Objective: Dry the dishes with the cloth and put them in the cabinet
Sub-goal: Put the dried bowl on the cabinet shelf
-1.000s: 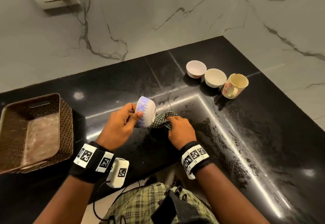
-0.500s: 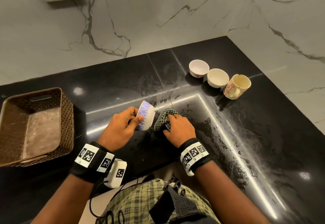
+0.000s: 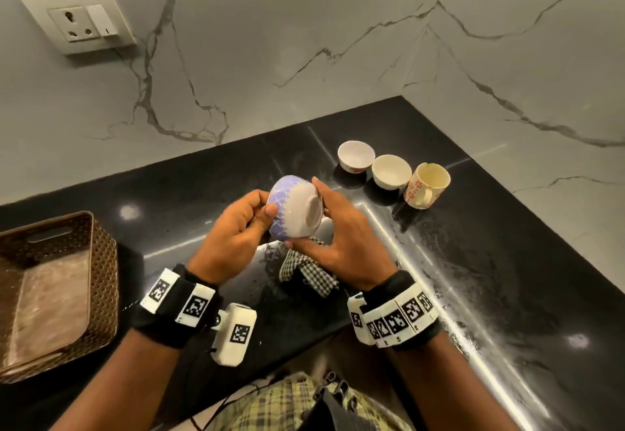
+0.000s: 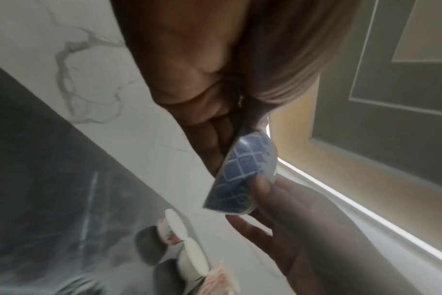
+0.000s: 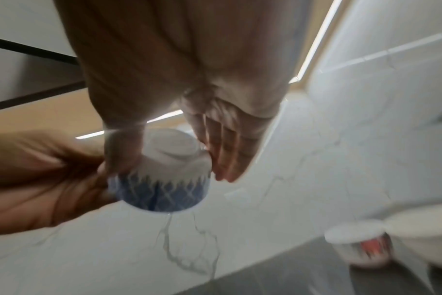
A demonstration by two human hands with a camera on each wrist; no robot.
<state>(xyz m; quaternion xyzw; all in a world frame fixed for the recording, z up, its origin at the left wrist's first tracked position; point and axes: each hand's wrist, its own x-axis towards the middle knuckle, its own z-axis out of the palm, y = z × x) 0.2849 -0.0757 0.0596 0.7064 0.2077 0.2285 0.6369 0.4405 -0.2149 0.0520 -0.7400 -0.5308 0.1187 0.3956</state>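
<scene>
A small bowl [image 3: 291, 194] with a blue diamond pattern and a white base is held on its side above the black counter [image 3: 473, 278]. My left hand [image 3: 265, 202] grips it at the rim, thumb on the patterned wall. My right hand [image 3: 302, 212] holds the white base, index finger over the top and thumb underneath. The right wrist view shows the bowl [image 5: 164, 175] between both hands, and the left wrist view shows its blue wall [image 4: 240, 175]. The checked cloth [image 3: 307, 271] lies crumpled on the counter under my right hand, held by neither hand.
Two white bowls [image 3: 356, 156] [image 3: 391, 171] and a cream mug with red flowers [image 3: 427, 185] stand in a row near the back corner. A brown woven basket [image 3: 101, 261] sits at the left. Marble walls [image 3: 304, 42] close off the back and right, with a socket [image 3: 81, 21].
The bowl has been lifted and turned so its base faces me. My right hand let go of the cloth, which now lies on the counter, and took hold of the bowl's base.
</scene>
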